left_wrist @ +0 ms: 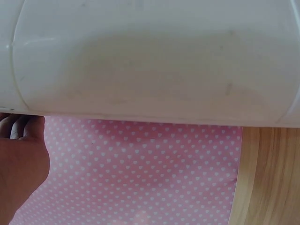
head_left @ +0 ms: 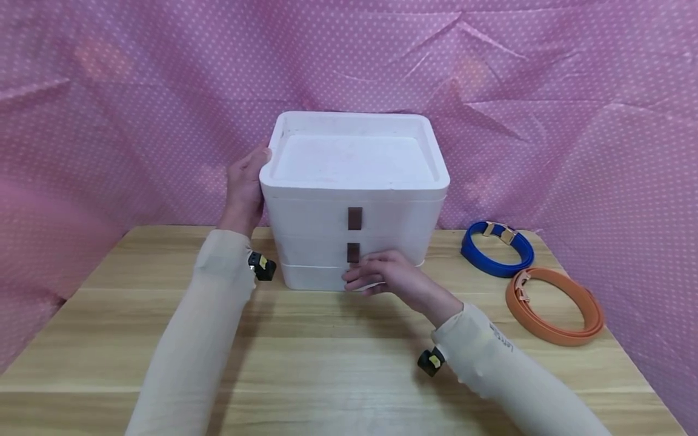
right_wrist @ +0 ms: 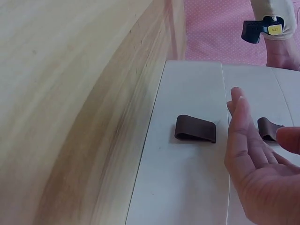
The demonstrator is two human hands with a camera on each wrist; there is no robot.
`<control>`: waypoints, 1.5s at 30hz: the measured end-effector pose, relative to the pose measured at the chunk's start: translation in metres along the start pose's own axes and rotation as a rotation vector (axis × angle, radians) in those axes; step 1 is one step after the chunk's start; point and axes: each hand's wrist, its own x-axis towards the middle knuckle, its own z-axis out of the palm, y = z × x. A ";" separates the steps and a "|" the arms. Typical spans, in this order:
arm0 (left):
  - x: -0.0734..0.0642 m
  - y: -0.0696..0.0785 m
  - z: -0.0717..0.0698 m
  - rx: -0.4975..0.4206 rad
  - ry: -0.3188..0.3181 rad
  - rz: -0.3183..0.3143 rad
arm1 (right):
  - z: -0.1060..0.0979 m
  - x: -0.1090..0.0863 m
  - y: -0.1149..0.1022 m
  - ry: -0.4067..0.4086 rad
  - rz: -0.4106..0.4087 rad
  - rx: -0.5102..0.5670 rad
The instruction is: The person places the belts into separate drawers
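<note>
A white drawer box (head_left: 354, 233) with a shallow tray-like top stands at the back of the table. Brown pull tabs sit on its front; an upper tab (head_left: 355, 218) and a lower tab (head_left: 353, 252) show in the head view. My left hand (head_left: 245, 184) rests against the box's left side near the top rim, some fingers hidden by it. In front of the lower part of the box is my right hand (head_left: 389, 275), fingers loosely extended and holding nothing. The right wrist view shows a tab (right_wrist: 194, 129) beside the fingers and another tab (right_wrist: 269, 129) partly behind the hand.
On the right of the wooden table (head_left: 327, 375) lie a coiled blue belt (head_left: 491, 266) and, nearer me, a coiled orange belt (head_left: 556, 336). A pink dotted cloth (head_left: 163, 109) hangs behind the box and along the sides.
</note>
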 end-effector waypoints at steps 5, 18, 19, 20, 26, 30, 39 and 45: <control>0.001 -0.001 0.001 0.001 -0.009 0.009 | 0.001 -0.001 0.002 0.001 -0.021 0.017; 0.003 0.002 0.000 -0.018 -0.009 -0.002 | 0.013 0.005 0.000 0.038 0.006 0.010; 0.004 0.002 0.000 -0.016 -0.007 -0.001 | 0.014 0.005 0.000 0.041 0.000 0.008; 0.004 0.002 0.000 -0.019 -0.007 -0.002 | 0.015 0.006 0.000 0.045 -0.004 0.008; 0.004 0.002 0.000 -0.017 -0.009 0.007 | 0.018 0.007 0.001 0.073 -0.044 0.001; 0.004 0.002 -0.001 -0.008 -0.016 0.010 | 0.020 0.007 0.000 0.087 -0.066 0.014; 0.006 0.002 -0.003 0.004 -0.034 -0.017 | 0.019 0.005 0.000 0.080 -0.079 0.042; 0.006 0.002 -0.002 -0.016 -0.022 -0.030 | 0.018 0.004 -0.001 0.063 -0.074 0.039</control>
